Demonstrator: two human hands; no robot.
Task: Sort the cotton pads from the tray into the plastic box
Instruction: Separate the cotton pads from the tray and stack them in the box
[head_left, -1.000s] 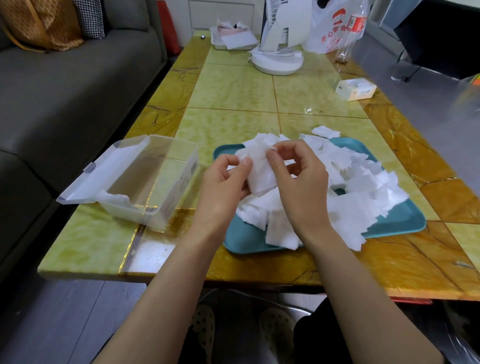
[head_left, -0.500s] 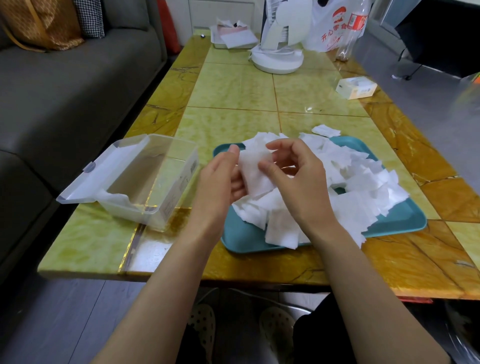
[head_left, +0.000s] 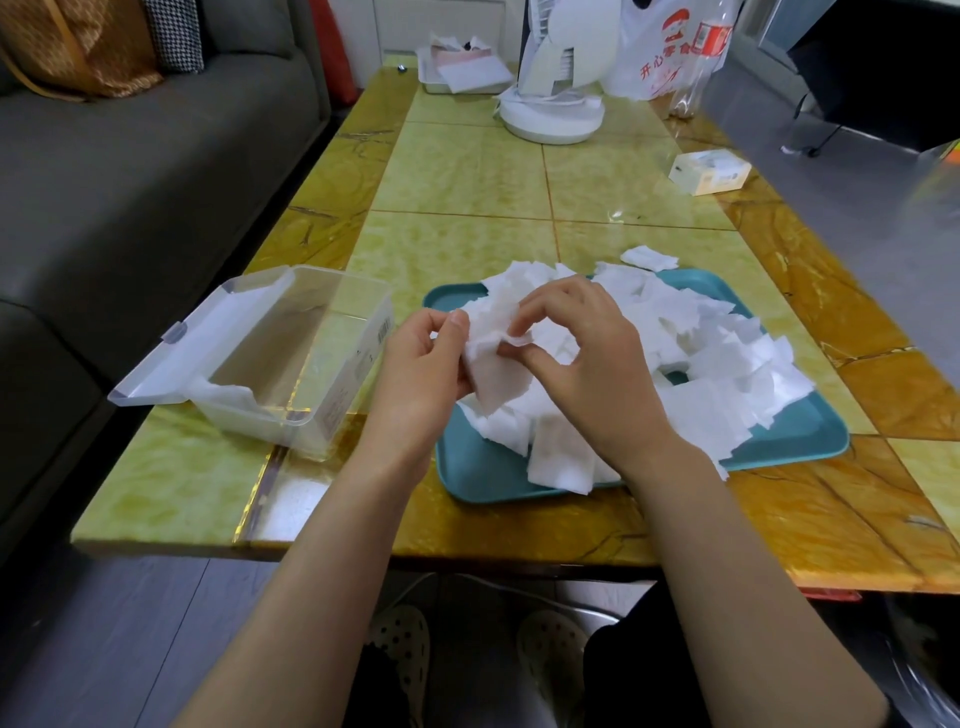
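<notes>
Change: a second ago I held the cotton pad (head_left: 493, 371) flat between both thumbs. Now its top edge is puckered where my right fingertips have curled in on it. Both hands are over the same spot as before, and the box and tray have not shifted.
Left hand: my left hand (head_left: 421, 364) has its fingers curled behind the pad and its thumb pressed on the pad's left edge, gripping it.
Right hand: my right hand (head_left: 597, 364) is arched, with thumb and forefinger pinching the pad's top right part and the other fingers loosely bent.
Pad in hand: white, soft, fuzzy and roughly square, held above the tray's near left part. I cannot tell if it is one pad or several stuck together.
Heap of pads (head_left: 727, 374): the same white squares, overlapping and too many to count, filling most of the tray.
Tray (head_left: 478, 473): one, teal, smooth, a rectangle with rounded corners, near the table's near edge.
Plastic box (head_left: 337, 332): one, clear, rectangular and open, just left of the tray. Its frosted lid (head_left: 171, 358) is swung out to the left.
Stray pad (head_left: 649, 258): one, on the table by the tray's far rim.
Table (head_left: 467, 171): glossy stone tiles, yellow-green and amber.
Far end: one round white fan base (head_left: 550, 117), and one small carton (head_left: 709, 171) to its right.
Left side: a grey fabric sofa (head_left: 130, 182).
</notes>
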